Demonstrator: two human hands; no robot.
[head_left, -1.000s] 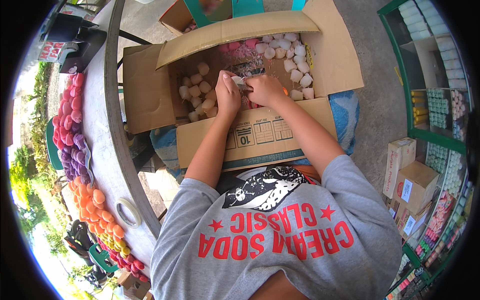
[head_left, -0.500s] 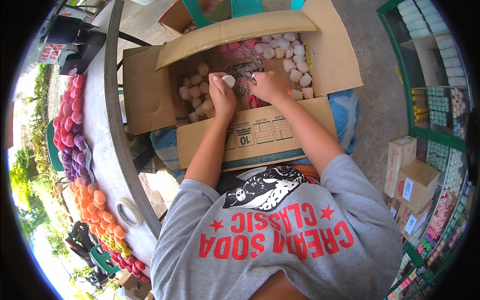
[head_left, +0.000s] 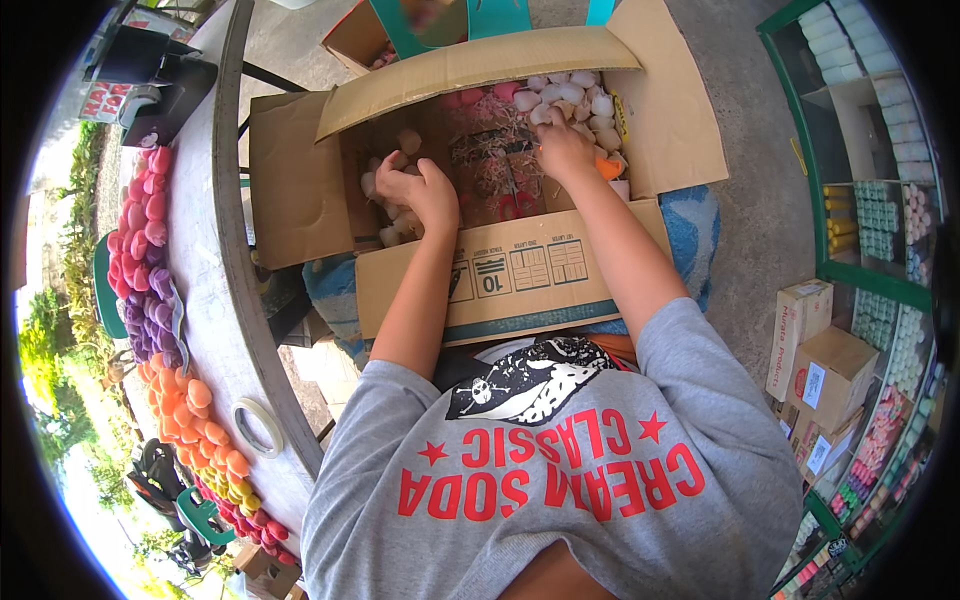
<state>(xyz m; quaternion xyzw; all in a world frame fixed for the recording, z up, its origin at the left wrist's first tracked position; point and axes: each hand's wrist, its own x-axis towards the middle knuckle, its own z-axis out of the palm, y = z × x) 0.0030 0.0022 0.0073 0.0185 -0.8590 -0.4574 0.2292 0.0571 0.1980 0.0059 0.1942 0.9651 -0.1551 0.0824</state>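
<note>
A large open cardboard box [head_left: 515, 320] stands in front of me, and both my hands are inside it. On the left, my left hand [head_left: 420, 192] is open, fingers apart, over a group of pale rounded pieces [head_left: 388, 236]. My right hand [head_left: 563, 150] is at the right-hand group of pale pieces [head_left: 601, 106], with its fingers curled in against them; what they hold is hidden. An orange object [head_left: 607, 168] sticks out beside that hand's wrist. Red-handled scissors [head_left: 516, 205] lie between my hands, near thin pale shavings [head_left: 490, 140]. Pink pieces [head_left: 505, 91] sit at the back.
A long table [head_left: 215, 250] on the left carries rows of red, purple [head_left: 158, 310], orange [head_left: 180, 405] and yellow pieces, and a tape roll [head_left: 257, 427]. Green-framed shelves [head_left: 870, 275] and small cartons [head_left: 835, 375] line the right. Teal chair parts [head_left: 495, 18] stand behind the box.
My left hand has moved left and opened; the white piece it held no longer shows in it. My right hand has shifted right and farther back to the pale pieces.
</note>
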